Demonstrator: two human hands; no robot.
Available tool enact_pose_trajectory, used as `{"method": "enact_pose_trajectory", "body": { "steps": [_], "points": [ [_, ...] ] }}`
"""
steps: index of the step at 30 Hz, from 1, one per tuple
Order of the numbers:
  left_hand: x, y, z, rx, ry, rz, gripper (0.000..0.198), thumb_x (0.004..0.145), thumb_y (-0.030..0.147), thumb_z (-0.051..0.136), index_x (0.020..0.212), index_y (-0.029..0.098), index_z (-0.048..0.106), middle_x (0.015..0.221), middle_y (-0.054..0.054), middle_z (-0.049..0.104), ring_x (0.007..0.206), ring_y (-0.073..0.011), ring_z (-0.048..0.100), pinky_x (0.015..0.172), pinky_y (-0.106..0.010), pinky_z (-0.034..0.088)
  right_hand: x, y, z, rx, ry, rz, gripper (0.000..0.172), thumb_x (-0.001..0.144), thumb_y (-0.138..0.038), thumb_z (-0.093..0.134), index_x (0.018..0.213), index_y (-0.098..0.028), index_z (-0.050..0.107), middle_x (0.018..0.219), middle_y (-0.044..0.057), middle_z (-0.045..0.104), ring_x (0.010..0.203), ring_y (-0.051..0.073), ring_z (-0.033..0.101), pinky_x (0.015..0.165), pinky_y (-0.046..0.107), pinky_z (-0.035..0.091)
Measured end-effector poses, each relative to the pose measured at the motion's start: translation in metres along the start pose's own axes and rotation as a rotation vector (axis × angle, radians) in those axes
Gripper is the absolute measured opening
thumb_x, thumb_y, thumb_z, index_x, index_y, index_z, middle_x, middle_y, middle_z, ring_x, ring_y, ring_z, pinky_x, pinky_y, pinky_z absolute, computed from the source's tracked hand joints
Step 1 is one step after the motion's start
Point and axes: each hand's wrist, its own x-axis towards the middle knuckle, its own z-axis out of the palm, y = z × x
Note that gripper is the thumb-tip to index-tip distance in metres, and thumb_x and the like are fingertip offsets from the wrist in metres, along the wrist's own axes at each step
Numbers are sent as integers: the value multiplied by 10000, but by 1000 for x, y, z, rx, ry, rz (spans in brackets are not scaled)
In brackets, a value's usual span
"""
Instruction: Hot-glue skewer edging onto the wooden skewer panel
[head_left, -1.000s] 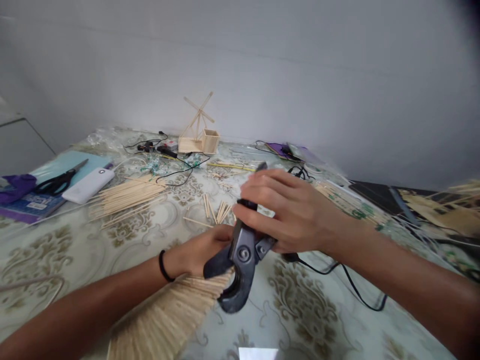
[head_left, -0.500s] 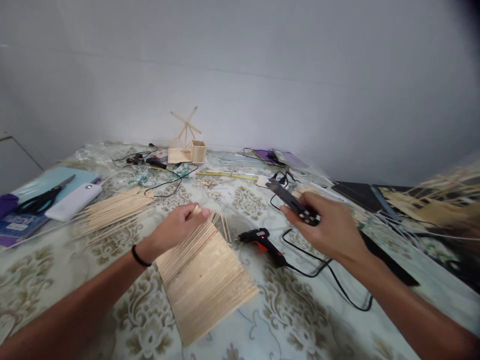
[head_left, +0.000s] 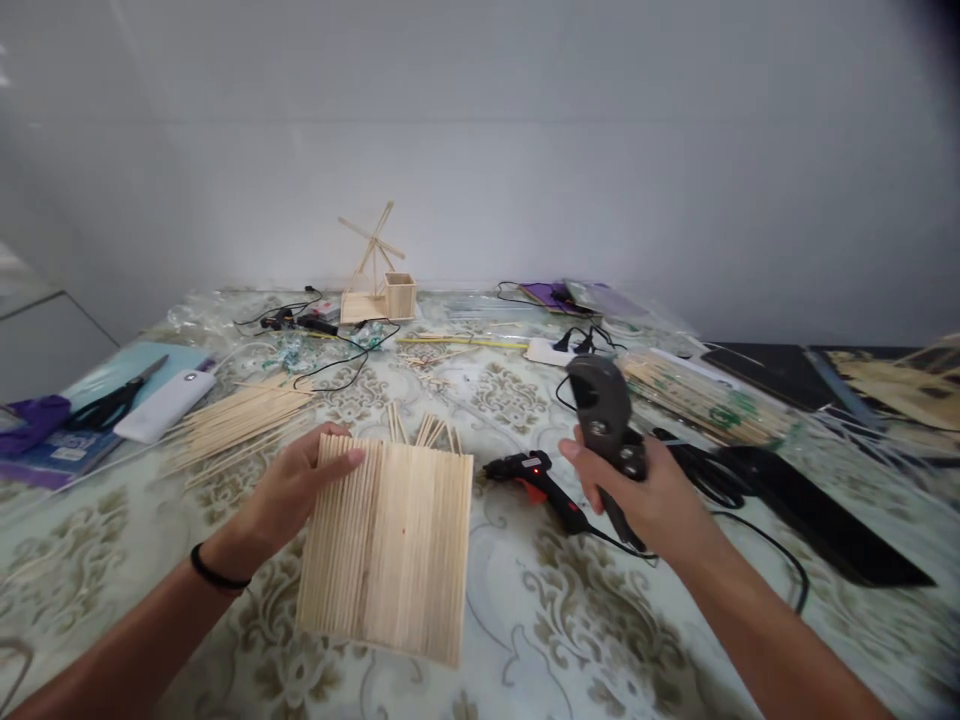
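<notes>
My left hand [head_left: 296, 490] is closed on the upper left corner of a flat square panel of thin wooden sticks [head_left: 405, 550], thumb on its front face. The panel is tilted up above the cloth, its lower edge toward me. In my right hand [head_left: 645, 495] is a dark plier-like cutter [head_left: 604, 410], fingers wrapped round its handles, broad head pointing up and away. Between my hands a black and red glue gun [head_left: 536, 485] lies on the table, its small red light lit. Short loose sticks [head_left: 431, 430] show just behind the panel's top edge.
A small stick windmill model [head_left: 375, 280] stands at the back. To the left lie a pile of sticks [head_left: 247, 420], a white power bank-like block [head_left: 166, 405] and black scissors [head_left: 120, 395]. At right are bagged sticks [head_left: 697, 395], a black flat strip [head_left: 832, 520] and cables.
The panel has turned from a slant to nearly square-on, facing me. My right hand has rotated the cutter so its head points upward. The view has shifted slightly.
</notes>
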Motion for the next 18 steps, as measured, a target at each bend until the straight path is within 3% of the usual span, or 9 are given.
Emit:
{"method": "enact_pose_trajectory", "body": {
  "steps": [3,5,9,11,15,18],
  "points": [
    [-5,-4,-1,-45,-21,-36,441,811,586,821,876,187,644,740,26,600,657,-136,543,602,-248,442,6,0,12,89,-86,21,426,872,-643,744,840,-219,750,742,47,783,604,204,675,596,322,530],
    [-7,-8,-3,-74,-37,-68,434,811,579,824,914,180,690,767,0,647,677,-154,585,617,-264,476,8,2,22,148,-117,36,429,863,-642,758,946,-221,757,804,42,791,636,206,687,612,326,534],
    [-9,-15,-10,-109,-72,-105,424,825,554,818,1025,188,748,872,-47,731,756,-193,664,675,-295,532,8,6,38,224,-125,90,570,942,-641,674,556,-244,540,433,-31,530,421,155,539,518,319,460],
    [-10,-19,-13,-104,-92,-99,406,847,553,798,1035,195,756,898,-53,746,792,-208,684,709,-309,545,9,6,38,230,-125,116,563,921,-644,701,559,-241,550,427,-24,542,424,161,553,518,322,468],
    [-8,-27,-20,-42,-125,-33,370,909,546,734,1049,204,749,911,-42,745,840,-212,684,746,-312,538,21,2,24,202,-140,134,504,859,-723,716,956,-228,735,824,47,792,730,237,731,685,361,593],
    [-4,-34,-24,56,-165,34,362,943,522,702,1142,222,733,1015,-36,759,950,-218,696,824,-323,550,36,4,22,99,-158,148,523,886,-702,707,1040,-203,736,952,65,795,905,253,756,856,389,617]
  ]
}}
